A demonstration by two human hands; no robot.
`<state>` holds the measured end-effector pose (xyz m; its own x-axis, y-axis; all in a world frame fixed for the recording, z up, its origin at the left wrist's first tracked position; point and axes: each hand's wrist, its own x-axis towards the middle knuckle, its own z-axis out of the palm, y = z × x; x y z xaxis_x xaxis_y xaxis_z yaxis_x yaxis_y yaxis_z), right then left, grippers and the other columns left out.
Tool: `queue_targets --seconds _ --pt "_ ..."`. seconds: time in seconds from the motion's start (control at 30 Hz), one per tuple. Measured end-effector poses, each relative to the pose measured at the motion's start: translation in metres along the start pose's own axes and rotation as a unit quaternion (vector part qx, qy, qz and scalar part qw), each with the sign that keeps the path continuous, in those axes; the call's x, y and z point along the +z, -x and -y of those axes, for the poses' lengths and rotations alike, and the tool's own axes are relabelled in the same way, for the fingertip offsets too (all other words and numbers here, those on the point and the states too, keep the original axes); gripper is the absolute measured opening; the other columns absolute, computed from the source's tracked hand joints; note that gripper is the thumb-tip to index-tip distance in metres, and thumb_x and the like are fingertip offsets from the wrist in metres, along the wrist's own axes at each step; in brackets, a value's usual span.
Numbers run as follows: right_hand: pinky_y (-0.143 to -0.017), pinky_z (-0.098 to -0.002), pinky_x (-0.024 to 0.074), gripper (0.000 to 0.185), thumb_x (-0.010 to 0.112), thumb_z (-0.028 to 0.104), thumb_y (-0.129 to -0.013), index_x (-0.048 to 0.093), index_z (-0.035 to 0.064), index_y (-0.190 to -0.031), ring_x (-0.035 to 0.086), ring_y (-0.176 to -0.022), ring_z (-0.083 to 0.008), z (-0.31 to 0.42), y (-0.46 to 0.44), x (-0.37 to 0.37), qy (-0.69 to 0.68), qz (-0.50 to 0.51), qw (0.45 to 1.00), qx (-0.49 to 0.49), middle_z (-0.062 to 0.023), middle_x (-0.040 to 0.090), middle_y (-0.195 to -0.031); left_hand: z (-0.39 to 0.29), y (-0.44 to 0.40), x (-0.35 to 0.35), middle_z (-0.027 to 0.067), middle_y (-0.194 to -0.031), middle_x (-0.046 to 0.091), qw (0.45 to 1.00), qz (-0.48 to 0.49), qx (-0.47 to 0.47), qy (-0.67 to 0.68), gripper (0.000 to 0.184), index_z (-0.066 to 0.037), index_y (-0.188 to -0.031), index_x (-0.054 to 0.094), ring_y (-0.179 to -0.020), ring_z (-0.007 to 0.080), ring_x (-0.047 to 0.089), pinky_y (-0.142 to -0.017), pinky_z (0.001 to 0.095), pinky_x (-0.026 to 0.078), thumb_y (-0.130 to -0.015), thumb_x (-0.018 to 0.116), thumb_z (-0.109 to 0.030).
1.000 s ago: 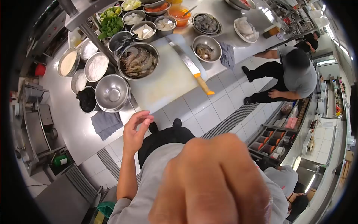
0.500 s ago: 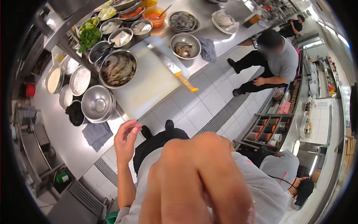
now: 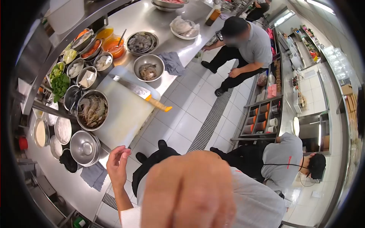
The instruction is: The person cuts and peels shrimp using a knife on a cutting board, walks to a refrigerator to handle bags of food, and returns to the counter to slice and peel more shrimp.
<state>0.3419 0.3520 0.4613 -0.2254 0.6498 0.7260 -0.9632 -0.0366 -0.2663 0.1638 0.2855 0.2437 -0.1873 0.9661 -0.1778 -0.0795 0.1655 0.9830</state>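
My left hand [image 3: 118,164] is raised beside the front edge of the steel table, fingers loosely curled and apart, holding nothing. Close to the camera, my right hand [image 3: 190,190] fills the lower middle, blurred, its fingers bent and their tips hidden. A knife [image 3: 133,89] with a yellow-ended wooden handle lies on the white cutting board [image 3: 118,110], its handle past the edge. Left of the board stands a bowl of shrimp [image 3: 92,110]; behind the board, a smaller bowl [image 3: 148,68] holds a few more. A grey cloth [image 3: 94,176] lies near my left hand.
Stacked steel bowls [image 3: 84,148] and containers of white powder [image 3: 63,130] stand at the left. Another grey cloth [image 3: 172,64] lies by the small bowl. One person [image 3: 243,45] stands beyond the table; another [image 3: 281,159] bends at the right. A floor drain [image 3: 211,121] crosses the tiles.
The view has swung to the right, so the table and bowls sit further left in it. My left hand stays raised, and my right hand remains close to the camera. The person at the right shows more fully.
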Motion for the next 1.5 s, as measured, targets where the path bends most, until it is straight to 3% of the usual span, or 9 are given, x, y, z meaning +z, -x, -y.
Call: queue_targets --seconds 0.3,0.63,0.87,0.9,0.97,1.07,1.13,1.27,1.5 --pt "-0.040 -0.0296 0.0473 0.020 0.049 -0.008 -0.086 0.047 0.0038 -0.070 0.049 -0.044 -0.0144 0.004 0.003 0.017 0.062 -0.048 0.990 -0.120 -0.0042 0.053 -0.061 -0.015 -0.008 -0.003 0.0111 -0.103 0.070 0.999 0.032 0.005 -0.005 0.026 0.002 -0.120 0.061 -0.096 0.0191 0.067 -0.088 0.0314 0.051 -0.098 0.063 -0.011" --pt "-0.056 -0.0280 0.0538 0.011 0.047 0.011 -0.100 0.053 0.0037 -0.096 0.057 -0.060 -0.0151 -0.034 -0.016 0.013 0.019 0.054 0.981 -0.184 -0.0092 0.060 -0.083 -0.017 0.013 -0.018 0.0108 -0.102 0.070 0.999 -0.027 0.025 0.004 0.024 0.002 -0.118 0.063 -0.096 0.0188 0.067 -0.090 0.0319 0.051 -0.097 0.063 -0.009" --pt "-0.077 -0.0425 0.0613 0.027 0.075 0.004 -0.087 0.071 0.0034 -0.113 0.069 -0.094 -0.0275 -0.058 0.024 0.067 -0.045 -0.158 0.985 0.056 -0.0112 0.071 -0.111 -0.007 0.038 -0.031 0.0115 -0.102 0.071 0.995 -0.096 0.011 0.035 0.024 0.002 -0.118 0.064 -0.094 0.0188 0.068 -0.089 0.0316 0.052 -0.096 0.064 -0.008" --pt "-0.077 -0.0425 0.0613 0.027 0.075 0.004 -0.087 0.071 0.0034 -0.113 0.069 -0.094 -0.0275 -0.053 0.022 0.053 -0.047 -0.156 0.984 0.065 -0.0112 0.071 -0.111 -0.004 0.041 -0.035 0.0118 -0.101 0.072 0.993 -0.113 -0.009 0.019 0.023 0.002 -0.117 0.064 -0.094 0.0187 0.069 -0.089 0.0317 0.052 -0.096 0.064 -0.007" --pt "-0.075 -0.0387 0.0621 0.028 0.077 0.005 -0.085 0.070 0.0018 -0.113 0.069 -0.091 -0.0244 -0.052 0.009 0.004 -0.119 0.119 0.981 0.098 -0.0120 0.071 -0.108 -0.007 0.044 -0.044 0.0120 -0.102 0.072 0.993 -0.117 0.012 0.019 0.023 0.002 -0.117 0.064 -0.094 0.0186 0.069 -0.089 0.0319 0.052 -0.096 0.064 -0.007" --pt "-0.074 -0.0326 0.0626 0.023 0.077 0.007 -0.086 0.070 0.0002 -0.107 0.070 -0.088 -0.0215 -0.100 -0.007 0.018 -0.133 0.108 0.983 -0.064 -0.0122 0.070 -0.107 -0.007 0.055 -0.055 0.0123 -0.102 0.072 0.993 -0.115 0.029 0.021 0.023 0.003 -0.117 0.064 -0.095 0.0189 0.069 -0.089 0.0321 0.052 -0.096 0.064 -0.008" --pt "-0.066 -0.0386 0.0543 0.015 0.069 0.015 -0.087 0.064 0.0033 -0.080 0.060 -0.068 -0.0230 -0.099 -0.010 0.022 -0.171 0.093 0.980 0.049 -0.0114 0.063 -0.091 -0.010 0.055 -0.060 0.0125 -0.102 0.072 0.992 -0.123 0.023 0.023 0.023 0.002 -0.118 0.064 -0.095 0.0193 0.069 -0.089 0.0321 0.052 -0.096 0.063 -0.008" --pt "-0.067 -0.0420 0.0549 0.018 0.072 0.019 -0.086 0.064 0.0040 -0.082 0.063 -0.072 -0.0261 -0.109 -0.003 0.027 -0.152 0.048 0.977 0.143 -0.0118 0.062 -0.089 0.002 0.052 -0.071 0.0124 -0.102 0.072 0.993 -0.113 0.011 0.026 0.023 0.002 -0.117 0.064 -0.095 0.0197 0.069 -0.090 0.0329 0.052 -0.097 0.063 -0.008" --pt "-0.068 -0.0440 0.0559 0.020 0.063 0.021 -0.094 0.064 0.0025 -0.086 0.065 -0.077 -0.0273 -0.094 0.010 0.040 -0.090 -0.023 0.994 0.057 -0.0152 0.062 -0.090 -0.010 0.043 -0.080 0.0114 -0.101 0.072 0.996 -0.084 0.036 0.016 0.023 0.002 -0.116 0.064 -0.095 0.0182 0.068 -0.088 0.0316 0.052 -0.096 0.064 -0.008"
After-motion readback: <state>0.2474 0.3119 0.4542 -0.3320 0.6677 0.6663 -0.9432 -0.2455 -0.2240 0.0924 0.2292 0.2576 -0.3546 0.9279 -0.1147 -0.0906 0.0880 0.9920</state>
